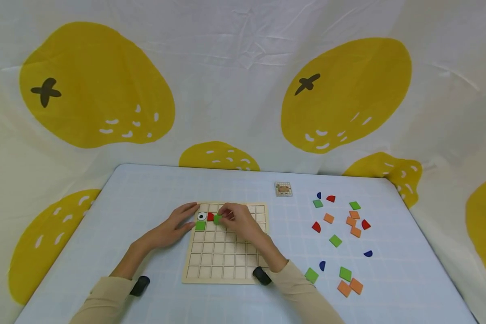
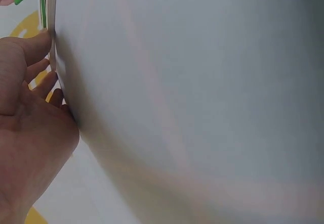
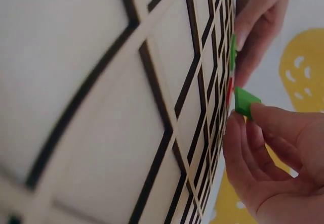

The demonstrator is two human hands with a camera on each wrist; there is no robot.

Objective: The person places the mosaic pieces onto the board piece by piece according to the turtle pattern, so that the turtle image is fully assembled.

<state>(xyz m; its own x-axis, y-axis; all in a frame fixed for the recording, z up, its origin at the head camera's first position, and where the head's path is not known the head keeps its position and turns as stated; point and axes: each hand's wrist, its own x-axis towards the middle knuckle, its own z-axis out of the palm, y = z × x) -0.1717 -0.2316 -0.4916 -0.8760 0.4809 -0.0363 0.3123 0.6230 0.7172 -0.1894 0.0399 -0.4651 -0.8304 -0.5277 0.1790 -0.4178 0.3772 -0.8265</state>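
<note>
A wooden grid board point(image 1: 218, 259) lies on the table in front of me. My right hand point(image 1: 243, 222) pinches a green square tile point(image 3: 245, 101) between thumb and fingers over the board's upper left part. Beside that tile, a red quarter-round piece point(image 1: 210, 216) sits in a cell. Left of it is a white disc with a black dot point(image 1: 202, 216), and below the disc a green square point(image 1: 200, 226) fills another cell. My left hand point(image 1: 166, 231) rests at the board's left edge, its thumb against the side and its fingers extended.
Scattered right of the board are several loose pieces: orange squares point(image 1: 344, 289), green squares point(image 1: 335, 240), red quarter-rounds point(image 1: 316, 227) and blue half-rounds point(image 1: 368, 254). A small picture card point(image 1: 283, 189) lies behind the board. Patterned cloth point(image 1: 227, 90) hangs past the table's far edge.
</note>
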